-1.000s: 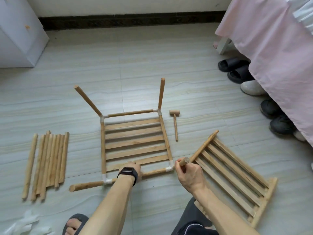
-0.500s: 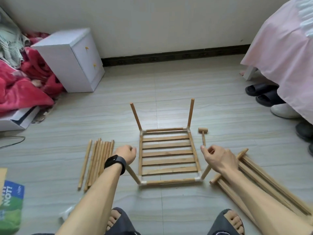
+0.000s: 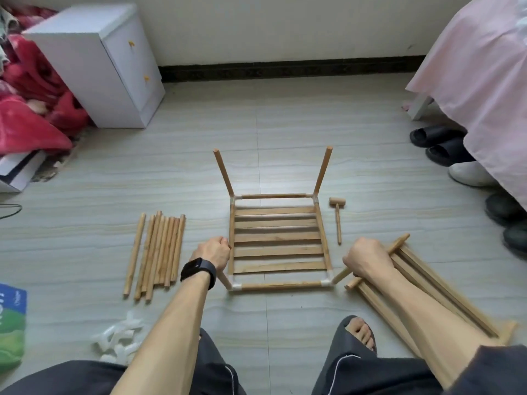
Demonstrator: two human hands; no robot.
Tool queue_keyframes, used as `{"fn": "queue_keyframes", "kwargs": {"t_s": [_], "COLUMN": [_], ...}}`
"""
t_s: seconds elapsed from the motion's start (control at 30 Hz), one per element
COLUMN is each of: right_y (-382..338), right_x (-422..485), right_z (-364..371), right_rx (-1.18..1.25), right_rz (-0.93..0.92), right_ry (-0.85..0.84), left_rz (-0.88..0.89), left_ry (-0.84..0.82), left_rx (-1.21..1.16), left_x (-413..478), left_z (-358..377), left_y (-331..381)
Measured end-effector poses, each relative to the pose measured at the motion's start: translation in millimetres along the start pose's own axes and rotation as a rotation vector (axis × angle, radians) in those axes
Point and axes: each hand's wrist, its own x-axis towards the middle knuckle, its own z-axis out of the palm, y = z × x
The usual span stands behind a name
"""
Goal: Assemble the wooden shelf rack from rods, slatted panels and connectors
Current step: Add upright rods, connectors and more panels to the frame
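A slatted wooden panel (image 3: pixel 278 243) lies flat on the floor, framed by rods and white corner connectors (image 3: pixel 326 283). Two rods (image 3: pixel 322 172) rise from its far corners. My left hand (image 3: pixel 214 252) grips the upright rod (image 3: pixel 225 279) at the near left corner. My right hand (image 3: pixel 366 259) grips the upright rod (image 3: pixel 340 276) at the near right corner. A second slatted panel (image 3: pixel 427 289) lies on the floor to the right, partly under my right forearm. Several loose rods (image 3: pixel 159 252) lie in a row to the left.
A small wooden mallet (image 3: pixel 338 215) lies right of the frame. White plastic connectors (image 3: pixel 119 340) sit in a heap at lower left. A white cabinet (image 3: pixel 94 64) stands at back left, a pink-draped bed (image 3: pixel 482 67) and several shoes (image 3: pixel 445 143) at right. My foot (image 3: pixel 359 333) is near the frame.
The view has pulled back and up as my head rose. Both near corner rods have swung from lying outward to standing up, and each hand has closed round its rod.
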Motion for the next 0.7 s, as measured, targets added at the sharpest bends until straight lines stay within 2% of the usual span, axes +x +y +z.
{"fn": "queue_keyframes", "kwargs": {"t_s": [0.1, 0.23, 0.3, 0.4, 0.53, 0.63, 0.7], "right_y": [-3.8, -15.0, -28.5, -56.4, -102.5, -136.1, -158.0], "right_x": [-7.1, -8.0, -11.7, -14.8, -23.7, -30.4, -36.6], "right_z": [-6.7, -27.0, -32.2, -38.9, -40.1, -30.0, -16.5], "right_rx": [-0.024, -0.43, -0.533, -0.459, -0.313, -0.175, -0.042], "right_rz": [-0.004, -0.105, -0.206, -0.302, -0.416, -0.541, -0.621], "right_ry": [0.002, 0.083, 0.161, 0.237, 0.232, 0.159, 0.046], "left_rz": [0.025, 0.066, 0.09, 0.13, 0.153, 0.178, 0.164], "left_ry": [0.038, 0.148, 0.166, 0.144, -0.014, -0.092, -0.109], "left_rx": [0.098, 0.177, 0.204, 0.249, 0.328, 0.495, 0.582], "left_x": [-7.3, -12.8, -12.7, -16.2, -13.3, -1.7, 5.6], "left_z": [-2.7, -10.5, -18.1, -28.5, -48.1, -84.6, -116.3], "left_y": [3.8, 7.6, 10.6, 15.7, 13.4, 18.8, 20.3]}}
